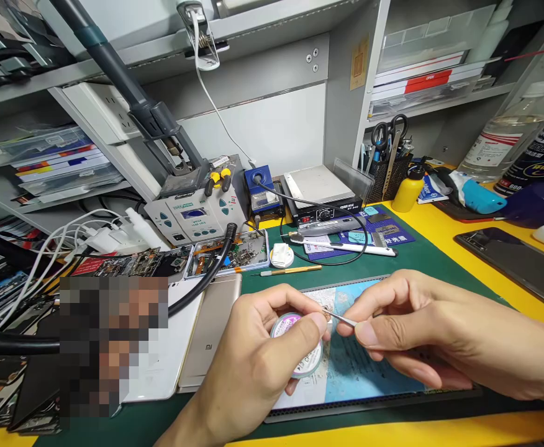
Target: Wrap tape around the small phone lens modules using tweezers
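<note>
My left hand (272,360) is wrapped round a small round spool (310,363) with a pink and white label, its thumb and forefinger pressed together at the spool's upper right. Between the thumb and fingers of my right hand (407,332) is a thin metal tool (340,317), whose far end reaches my left thumb tip. What the tip touches is too small to tell. Both hands are over a blue and white work pad (369,372) that lies on the green mat (458,273).
Beyond the hands are a gold pen-like tool (290,270), a white-handled brush (351,247), a tray of parts (253,251) and a heating plate (318,186). Phones (213,335) lie at the left, with a black cable (207,277) above them. A dark phone (516,264) is at the right.
</note>
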Motion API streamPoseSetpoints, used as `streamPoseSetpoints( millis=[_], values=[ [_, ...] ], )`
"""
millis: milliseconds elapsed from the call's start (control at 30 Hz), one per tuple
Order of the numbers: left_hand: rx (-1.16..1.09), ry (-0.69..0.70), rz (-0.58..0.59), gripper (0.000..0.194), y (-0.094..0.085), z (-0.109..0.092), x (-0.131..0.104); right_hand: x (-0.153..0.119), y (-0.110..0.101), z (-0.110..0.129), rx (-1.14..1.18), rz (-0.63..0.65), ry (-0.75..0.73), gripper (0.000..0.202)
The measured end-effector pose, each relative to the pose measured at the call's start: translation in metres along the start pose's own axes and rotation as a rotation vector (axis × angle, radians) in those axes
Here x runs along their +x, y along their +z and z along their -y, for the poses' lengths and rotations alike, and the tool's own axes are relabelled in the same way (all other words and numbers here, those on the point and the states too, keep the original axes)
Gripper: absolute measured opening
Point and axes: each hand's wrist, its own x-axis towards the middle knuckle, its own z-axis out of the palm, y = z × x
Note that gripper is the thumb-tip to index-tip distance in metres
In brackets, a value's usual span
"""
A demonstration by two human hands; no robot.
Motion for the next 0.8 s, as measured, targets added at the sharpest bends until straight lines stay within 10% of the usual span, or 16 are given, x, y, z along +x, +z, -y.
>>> streamPoseSetpoints(
  millis=[433,800],
  values=[
    [0.003,-0.031,-0.011,0.024,0.0,0.001,0.003,-0.004,0.011,-0.014,-0.586,-0.359,-0.443,0.021],
    [-0.075,-0.029,0.014,0.021,0.002,0.001,0.004,0.0,-0.001,-0.007,-0.211,-0.113,-0.07,0.036]
  ],
)
